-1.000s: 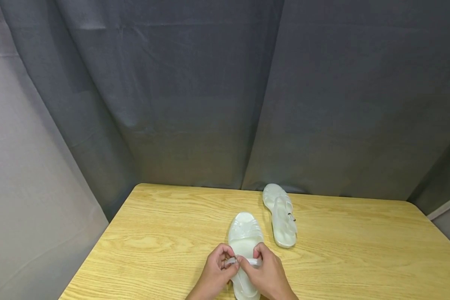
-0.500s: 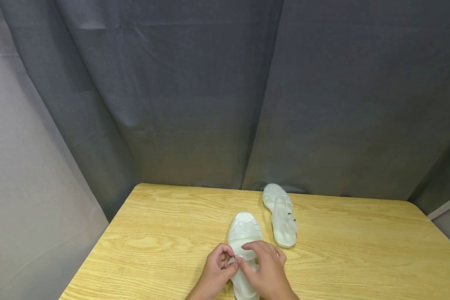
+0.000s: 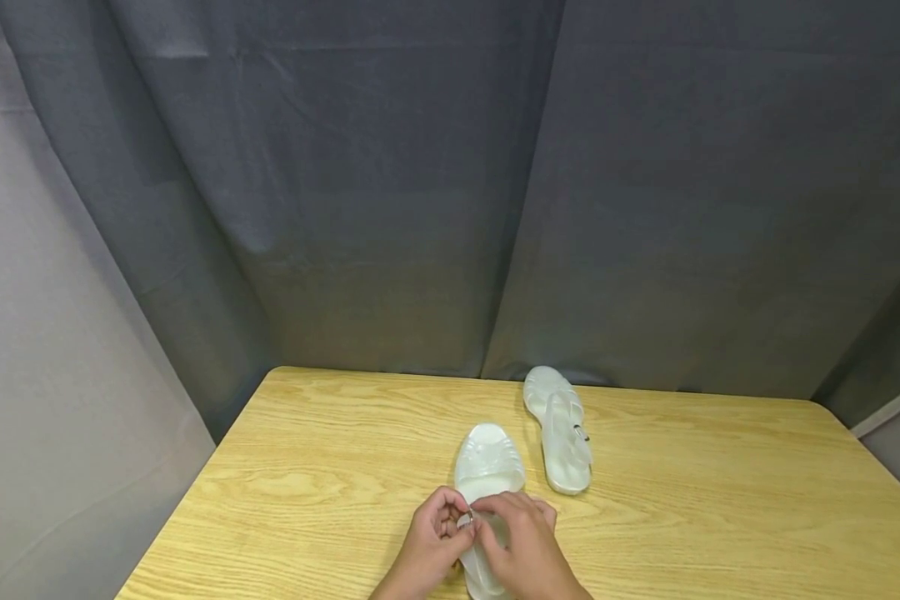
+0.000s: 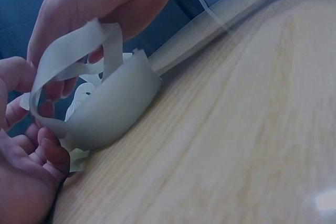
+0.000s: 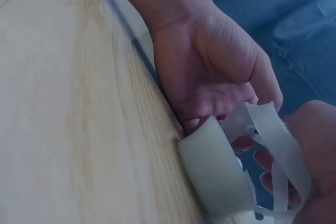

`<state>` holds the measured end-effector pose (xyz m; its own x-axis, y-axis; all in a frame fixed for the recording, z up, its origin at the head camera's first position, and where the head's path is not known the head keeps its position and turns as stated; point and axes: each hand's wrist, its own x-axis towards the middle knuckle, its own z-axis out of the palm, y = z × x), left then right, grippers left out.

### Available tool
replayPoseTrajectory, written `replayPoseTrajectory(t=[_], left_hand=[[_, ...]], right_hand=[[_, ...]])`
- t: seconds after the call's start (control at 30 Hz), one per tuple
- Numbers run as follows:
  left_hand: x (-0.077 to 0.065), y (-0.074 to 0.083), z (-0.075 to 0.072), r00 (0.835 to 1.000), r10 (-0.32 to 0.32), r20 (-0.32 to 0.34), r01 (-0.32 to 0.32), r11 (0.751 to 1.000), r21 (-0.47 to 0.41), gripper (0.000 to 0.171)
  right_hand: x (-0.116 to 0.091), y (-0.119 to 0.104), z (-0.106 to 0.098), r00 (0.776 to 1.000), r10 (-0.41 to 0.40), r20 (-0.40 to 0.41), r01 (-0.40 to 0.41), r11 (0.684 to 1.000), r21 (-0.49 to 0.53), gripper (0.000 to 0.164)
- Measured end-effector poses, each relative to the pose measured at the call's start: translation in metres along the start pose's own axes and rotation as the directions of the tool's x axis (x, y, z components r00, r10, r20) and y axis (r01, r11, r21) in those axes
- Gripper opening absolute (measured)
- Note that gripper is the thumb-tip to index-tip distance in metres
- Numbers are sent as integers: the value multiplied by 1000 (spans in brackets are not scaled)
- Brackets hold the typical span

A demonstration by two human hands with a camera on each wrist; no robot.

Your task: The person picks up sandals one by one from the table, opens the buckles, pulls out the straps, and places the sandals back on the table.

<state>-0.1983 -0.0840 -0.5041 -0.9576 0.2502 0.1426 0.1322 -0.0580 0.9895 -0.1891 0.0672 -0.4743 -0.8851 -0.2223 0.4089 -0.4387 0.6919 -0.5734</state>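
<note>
A translucent white jelly sandal (image 3: pixel 489 454) lies on the table, toe pointing away from me. Over its heel end both hands work at the ankle strap (image 4: pixel 68 53), which arches up in a loop in both wrist views. My left hand (image 3: pixel 433 540) pinches the strap beside a small metal buckle (image 3: pixel 467 518). From the other side, my right hand (image 3: pixel 528 546) pinches at the strap, thumb and index fingertips right at the buckle. The right fingers hide much of the strap in the head view. The sandal's heel (image 5: pixel 215 169) shows close up in the right wrist view.
A matching sandal (image 3: pixel 567 454) stands farther back to the right, its buckle on the right side. Beneath both is a wood-grain table (image 3: pixel 307 467) with rounded far corners. Dark grey curtains (image 3: pixel 382 208) hang behind it, and a lighter one (image 3: pixel 67 333) on the left.
My right hand's fingers have lifted from the strap's right part, spread, then closed in leftward to the buckle. The left hand and both sandals have stayed in place.
</note>
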Motion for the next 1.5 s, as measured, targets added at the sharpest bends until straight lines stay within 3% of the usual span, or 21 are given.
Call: replayPoseTrajectory(t=[0.47,1.5], left_hand=[[0,0,1,1000,1,-13,0,1000,19,23],[-1,4,0,998,-57,-10,57,998,-1,24]], right_hand=[[1,1,1,997,67,-32,-67,998,18,14],[1,4,3,979,89,-184,-96,995,-28,23]])
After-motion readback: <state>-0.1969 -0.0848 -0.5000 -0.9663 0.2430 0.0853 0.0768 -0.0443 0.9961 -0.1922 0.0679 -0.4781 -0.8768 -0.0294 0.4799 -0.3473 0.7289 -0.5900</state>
